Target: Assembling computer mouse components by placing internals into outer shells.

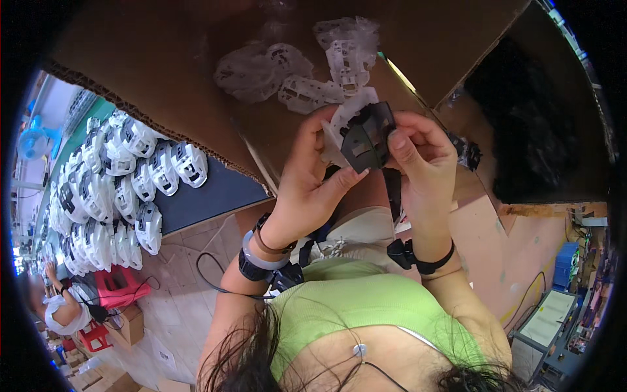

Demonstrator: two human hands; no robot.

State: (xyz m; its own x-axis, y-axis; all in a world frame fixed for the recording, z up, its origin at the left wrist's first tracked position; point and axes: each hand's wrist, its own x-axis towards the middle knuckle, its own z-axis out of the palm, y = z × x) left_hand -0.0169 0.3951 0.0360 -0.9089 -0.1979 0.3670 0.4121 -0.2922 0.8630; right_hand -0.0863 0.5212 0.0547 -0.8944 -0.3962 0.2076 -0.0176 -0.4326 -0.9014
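Note:
In front of me, inside an open cardboard box (pixel 255 127), I hold up a black plastic cover (pixel 367 140) against a white plastic shell (pixel 346 114). My left hand (pixel 304 173) grips the white shell from the left, its thumb touching the cover's lower edge. Fingers and thumb of my right hand (pixel 421 147) pinch the cover's right edge. Whether the two parts are joined I cannot tell. Just beyond lie white cut-out shells: a bagged one (pixel 245 72), one (pixel 307 93) on its side and another (pixel 349 55) with clear film around it.
A second carton at right holds a heap of black bagged things (pixel 522 117). Rows of white shells (pixel 98 183) cover a dark table (pixel 212 193) at left. A person (pixel 62 307) works beyond it near a red stool (pixel 121 287). A dark cable (pixel 202 261) hangs by my left forearm.

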